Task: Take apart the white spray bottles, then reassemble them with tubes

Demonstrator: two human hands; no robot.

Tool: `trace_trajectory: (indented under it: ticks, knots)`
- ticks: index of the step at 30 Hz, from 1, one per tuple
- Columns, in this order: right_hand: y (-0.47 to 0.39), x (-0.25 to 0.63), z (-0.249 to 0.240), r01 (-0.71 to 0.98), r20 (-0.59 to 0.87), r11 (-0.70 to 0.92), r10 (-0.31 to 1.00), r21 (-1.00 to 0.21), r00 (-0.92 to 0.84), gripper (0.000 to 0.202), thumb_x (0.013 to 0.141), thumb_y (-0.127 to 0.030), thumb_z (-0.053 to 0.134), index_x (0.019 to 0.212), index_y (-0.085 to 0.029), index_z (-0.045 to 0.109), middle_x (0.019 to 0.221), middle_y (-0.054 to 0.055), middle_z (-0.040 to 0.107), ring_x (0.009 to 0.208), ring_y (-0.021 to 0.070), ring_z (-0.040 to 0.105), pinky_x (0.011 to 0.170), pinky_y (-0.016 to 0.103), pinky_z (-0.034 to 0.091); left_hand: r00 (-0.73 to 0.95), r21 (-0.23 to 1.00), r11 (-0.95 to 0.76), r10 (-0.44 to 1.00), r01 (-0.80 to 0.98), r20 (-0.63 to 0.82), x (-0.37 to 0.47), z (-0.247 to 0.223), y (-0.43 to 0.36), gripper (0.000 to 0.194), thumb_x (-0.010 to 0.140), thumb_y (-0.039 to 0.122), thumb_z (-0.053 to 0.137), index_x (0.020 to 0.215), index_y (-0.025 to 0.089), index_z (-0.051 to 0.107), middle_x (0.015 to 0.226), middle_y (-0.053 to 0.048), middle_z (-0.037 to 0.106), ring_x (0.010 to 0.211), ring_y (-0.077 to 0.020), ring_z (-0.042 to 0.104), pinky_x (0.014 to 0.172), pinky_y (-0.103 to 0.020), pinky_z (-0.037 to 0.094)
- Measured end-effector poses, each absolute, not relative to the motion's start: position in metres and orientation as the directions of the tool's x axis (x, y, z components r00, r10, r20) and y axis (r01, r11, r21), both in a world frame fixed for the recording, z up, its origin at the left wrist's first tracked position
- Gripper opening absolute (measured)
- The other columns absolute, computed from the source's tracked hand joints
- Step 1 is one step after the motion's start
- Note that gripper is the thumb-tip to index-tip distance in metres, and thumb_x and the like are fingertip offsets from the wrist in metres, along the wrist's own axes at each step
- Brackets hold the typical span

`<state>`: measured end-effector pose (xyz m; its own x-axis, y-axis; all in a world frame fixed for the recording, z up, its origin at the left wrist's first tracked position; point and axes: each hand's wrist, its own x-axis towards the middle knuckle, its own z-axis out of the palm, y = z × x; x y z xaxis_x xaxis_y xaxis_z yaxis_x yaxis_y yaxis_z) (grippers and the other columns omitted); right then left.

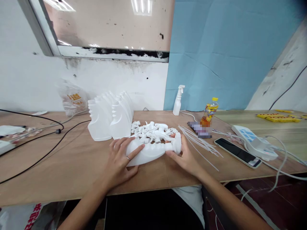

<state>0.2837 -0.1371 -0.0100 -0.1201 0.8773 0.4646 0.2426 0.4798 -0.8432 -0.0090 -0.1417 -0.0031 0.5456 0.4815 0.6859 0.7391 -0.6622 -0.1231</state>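
Observation:
A white spray bottle point(151, 152) lies on its side between my hands, close to the table's front edge. My left hand point(123, 156) wraps round its wide base end, a ring on one finger. At the neck end, my right hand point(183, 153) closes round the white trigger spray head point(177, 143), which sits at the bottle's neck; whether it is screwed tight I cannot tell. Just behind the bottle is a pile of loose white spray-head parts point(155, 129). Thin white dip tubes point(199, 140) lie in a loose bundle right of my right hand.
Rows of white headless bottles point(121, 123) stand behind my left hand. A complete spray bottle point(177, 103) stands by the wall, near a drink bottle point(209, 111). At right lie a phone point(237, 152) and a power strip point(255, 143); black cables point(48, 153) cross the left side.

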Motion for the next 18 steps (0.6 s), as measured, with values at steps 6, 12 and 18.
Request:
trace_trajectory:
  ticks: [6,12,18]
  knots:
    - [-0.1370,0.2837,-0.0117,0.251,0.454,0.471,0.882,-0.846,-0.125,0.057,0.087,-0.046,0.072,0.130,-0.024,0.043,0.116,0.010,0.067,0.105,0.0276,0.067,0.093,0.040,0.053,0.541,-0.116,-0.670,0.471,0.733,0.697,-0.0095,-0.0029,-0.1424,0.066,0.080,0.023,0.069,0.144,0.031,0.054,0.149,-0.015,0.043,0.135,-0.0384,0.041,0.111,-0.063,0.030]
    - [-0.1376,0.2829,-0.0125,0.264,0.418,0.432,0.902,-0.863,-0.109,0.053,0.088,-0.049,0.070,0.126,-0.024,0.044,0.101,0.008,0.069,0.087,0.0243,0.069,0.081,0.037,0.056,0.542,-0.111,-0.679,0.465,0.725,0.700,-0.0090,-0.0029,-0.1427,0.068,0.079,0.023,0.071,0.144,0.031,0.053,0.149,-0.015,0.042,0.135,-0.0392,0.041,0.111,-0.064,0.030]
    - [-0.1387,0.2815,-0.0127,0.266,0.447,0.459,0.888,-0.847,-0.108,0.057,0.085,-0.046,0.074,0.130,-0.024,0.046,0.112,0.010,0.069,0.100,0.0261,0.068,0.088,0.038,0.055,0.533,-0.094,-0.676,0.480,0.731,0.697,-0.0093,-0.0040,-0.1423,0.070,0.078,0.022,0.070,0.144,0.032,0.050,0.150,-0.014,0.042,0.135,-0.0385,0.040,0.112,-0.064,0.030]
